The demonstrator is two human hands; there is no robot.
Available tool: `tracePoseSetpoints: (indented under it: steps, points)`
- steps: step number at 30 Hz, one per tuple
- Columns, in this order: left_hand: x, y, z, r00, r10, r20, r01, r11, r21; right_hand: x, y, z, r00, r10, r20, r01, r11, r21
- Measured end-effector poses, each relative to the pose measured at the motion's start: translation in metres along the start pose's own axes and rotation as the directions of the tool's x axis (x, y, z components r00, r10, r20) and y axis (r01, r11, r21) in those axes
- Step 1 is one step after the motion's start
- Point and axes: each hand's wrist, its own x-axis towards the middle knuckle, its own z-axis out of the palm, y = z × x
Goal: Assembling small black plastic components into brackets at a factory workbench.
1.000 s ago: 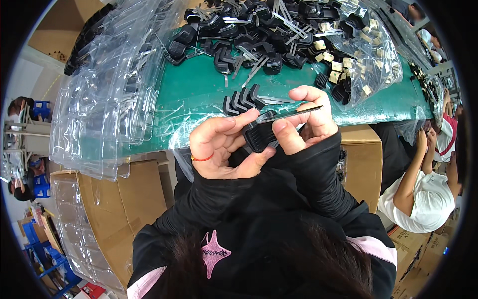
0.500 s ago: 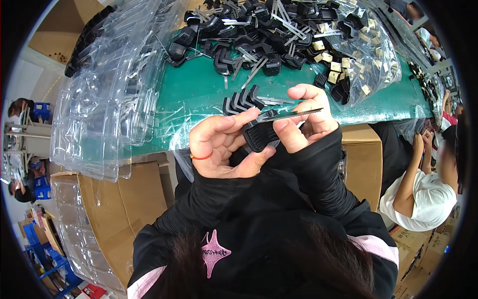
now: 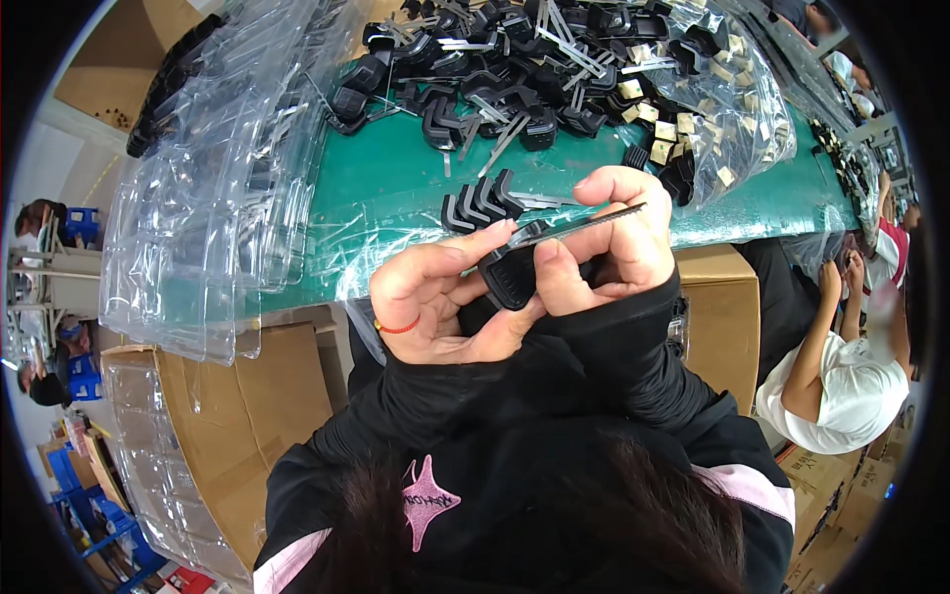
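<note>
Above my lap, near the table's front edge, both hands hold one black ribbed plastic piece with a thin toothed metal strip. My left hand has its fingertips and thumb closed on the left side of the black ribbed piece. My right hand grips it from the right, thumb pressed on the ribbed face and fingers bent behind the strip. Just beyond my hands, several similar black angled pieces lie in a row on the green table. The fingers hide part of the held piece.
A heap of black pieces with metal strips covers the far table. Right of it lies a clear bag with small beige squares. Clear plastic trays are stacked at left. Cardboard boxes stand below; a person in white sits at right.
My hands have shifted slightly left, and the held piece has tilted so its metal strip slopes up more to the right. My right thumb has slid left on the ribbed face.
</note>
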Motion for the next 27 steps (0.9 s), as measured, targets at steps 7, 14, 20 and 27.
tracePoseSetpoints:
  steps: [7,14,20,27]
  points:
    - [0.005,-0.007,-0.001,0.999,0.042,-0.017,-0.042,0.999,-0.008,0.004,0.004,0.001,0.983,-0.170,0.073,0.176,0.981,-0.080]
    - [0.009,-0.004,-0.011,0.984,-0.144,-0.108,0.116,0.966,-0.232,0.002,-0.001,-0.006,0.954,-0.243,0.176,0.286,0.914,-0.289]
    - [0.001,-0.017,-0.021,0.979,0.122,0.161,-0.173,0.918,0.358,0.005,0.020,0.000,0.946,0.045,0.320,-0.034,0.999,-0.039]
    - [0.004,-0.014,-0.024,0.978,0.138,0.159,-0.187,0.916,0.354,-0.001,0.015,0.011,0.966,-0.238,0.096,0.245,0.967,-0.065]
